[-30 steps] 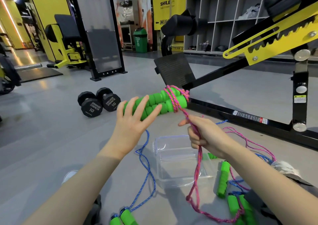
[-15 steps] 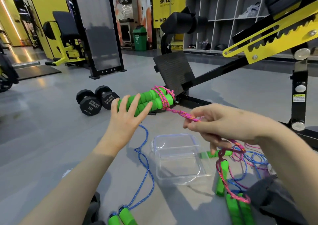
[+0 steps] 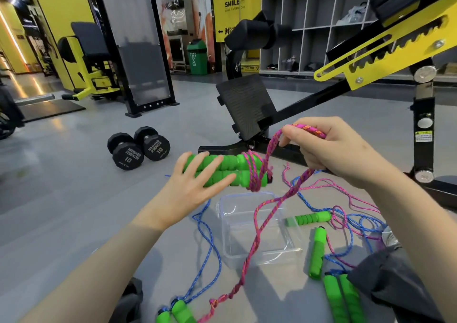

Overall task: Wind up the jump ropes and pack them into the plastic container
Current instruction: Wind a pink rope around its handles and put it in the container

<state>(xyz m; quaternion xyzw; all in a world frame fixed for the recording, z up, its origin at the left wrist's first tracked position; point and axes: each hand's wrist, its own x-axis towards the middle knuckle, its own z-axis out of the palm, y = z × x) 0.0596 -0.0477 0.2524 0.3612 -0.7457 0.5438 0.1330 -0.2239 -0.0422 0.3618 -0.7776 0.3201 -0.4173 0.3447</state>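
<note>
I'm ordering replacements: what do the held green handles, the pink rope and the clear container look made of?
Green handles: likely foam, matte, with moulded ridges and no shine. Pink rope: braided fibre cord, perhaps nylon; the weave and orange flecks show. Plastic container: clear, glossy, rigid plastic; the floor shows through it.

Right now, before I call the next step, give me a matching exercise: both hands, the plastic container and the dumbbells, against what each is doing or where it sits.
Things:
1. left hand
2. right hand
3. plastic container
4. dumbbells

States:
A. on the floor, off to the left beyond the hands
B. pinches the pink rope
C. straight fingers against the paired green handles
D. on the floor between the arms

Pairs: 1-C; 2-B; 3-D; 4-A
</note>
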